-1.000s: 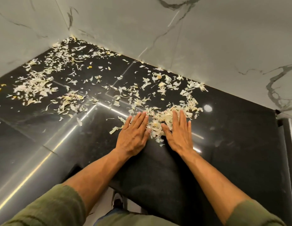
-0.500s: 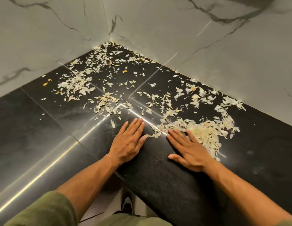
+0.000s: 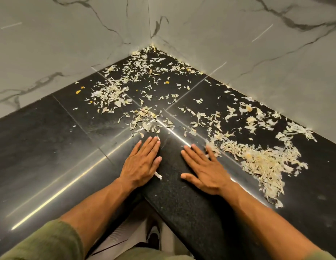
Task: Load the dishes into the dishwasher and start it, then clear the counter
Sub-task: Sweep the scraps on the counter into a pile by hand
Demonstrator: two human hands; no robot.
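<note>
Pale, dry peel scraps (image 3: 261, 162) litter the black polished corner counter (image 3: 50, 147). The thickest heap lies to the right of my right hand. Thinner patches (image 3: 110, 94) spread back toward the wall corner. My left hand (image 3: 142, 162) lies flat on the counter near its inner edge, fingers straight, fingertips just short of a small cluster of scraps (image 3: 144, 121). My right hand (image 3: 202, 169) also lies flat with fingers spread, its fingertips touching the left end of the big heap. One scrap (image 3: 158, 175) sits beside my left wrist. Neither hand holds anything.
White marble-patterned walls (image 3: 238, 53) close the counter on two sides and meet at the far corner. The counter's inner front edge runs below my wrists, with the floor and a shoe (image 3: 154, 237) beneath. A few yellow bits (image 3: 78, 91) lie at the left.
My view has shifted left toward the corner. My right hand has slid left, away from the heap it pushed together. My left hand stays flat.
</note>
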